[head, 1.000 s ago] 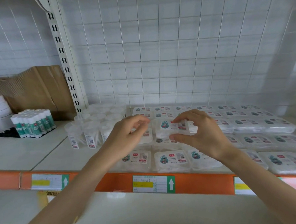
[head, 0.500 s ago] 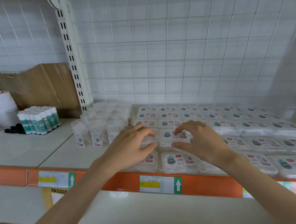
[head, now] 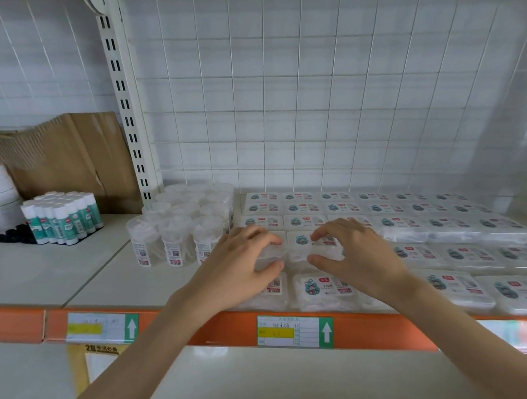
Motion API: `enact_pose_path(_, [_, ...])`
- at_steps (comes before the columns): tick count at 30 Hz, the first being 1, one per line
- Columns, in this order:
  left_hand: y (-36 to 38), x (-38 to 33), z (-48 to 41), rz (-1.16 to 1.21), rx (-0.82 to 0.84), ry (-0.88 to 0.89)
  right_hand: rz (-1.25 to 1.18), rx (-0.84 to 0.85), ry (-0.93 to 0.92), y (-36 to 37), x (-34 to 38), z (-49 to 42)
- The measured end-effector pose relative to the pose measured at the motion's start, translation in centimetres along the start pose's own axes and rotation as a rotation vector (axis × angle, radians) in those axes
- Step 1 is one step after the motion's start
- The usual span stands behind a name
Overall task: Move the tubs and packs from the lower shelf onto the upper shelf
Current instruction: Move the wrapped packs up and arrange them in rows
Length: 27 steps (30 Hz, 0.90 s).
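Upper shelf (head: 107, 268) | left hand (head: 238, 261), right hand (head: 363, 255) grip packs (head: 301, 243) | price tag (head: 293, 330) writing unreadable

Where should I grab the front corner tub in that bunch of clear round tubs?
Take the front-left tub round the middle of its wall, coming from the front-left. It stands upright at the cluster's corner, so those sides are bare; other tubs crowd its right and back.

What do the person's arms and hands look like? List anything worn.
Nothing worn shows. The left hand and right hand are bare: no gloves, rings or watch. The left forearm and right forearm are bare too, with no sleeve in view.
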State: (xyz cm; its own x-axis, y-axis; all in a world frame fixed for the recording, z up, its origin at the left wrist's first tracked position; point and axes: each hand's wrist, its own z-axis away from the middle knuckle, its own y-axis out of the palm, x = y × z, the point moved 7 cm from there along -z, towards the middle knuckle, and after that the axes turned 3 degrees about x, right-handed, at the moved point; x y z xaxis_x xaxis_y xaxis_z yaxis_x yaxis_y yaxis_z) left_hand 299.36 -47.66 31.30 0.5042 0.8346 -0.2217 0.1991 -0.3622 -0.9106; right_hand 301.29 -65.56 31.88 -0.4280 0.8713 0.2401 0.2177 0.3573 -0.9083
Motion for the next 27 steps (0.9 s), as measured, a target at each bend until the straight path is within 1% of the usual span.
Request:
enact_pose_path(4, [-0.3, -0.1, -0.1, -0.009, 0.007, 0.0, 0.078, 0.038, 0.016, 0.4, 1.0, 0.4])
enact_pose_path(12, [-1.0, -1.1, 0.8, -0.062, 0.014, 0.051, 0.112, -0.031, 0.045, -0.3, 3.2, 1.8])
enact_pose_path(18, [-1.2, -1.8, 2.0, -0.071, 0.003, 0.064, 0.105, -0.032, 0.072, -0.4, 3.9, 3.7])
enact_pose_path(22, [-1.7, -3.6, 3.2, -0.053, -0.035, 0.067, 0.079, -0.054, 0.068, -1.0, 4.0, 5.7])
enact_pose_path(27, [-1.9, -7.1, 4.5, -0.047, -0.053, 0.046, 0.105, -0.059, 0.056, -3.1, 3.1, 8.7])
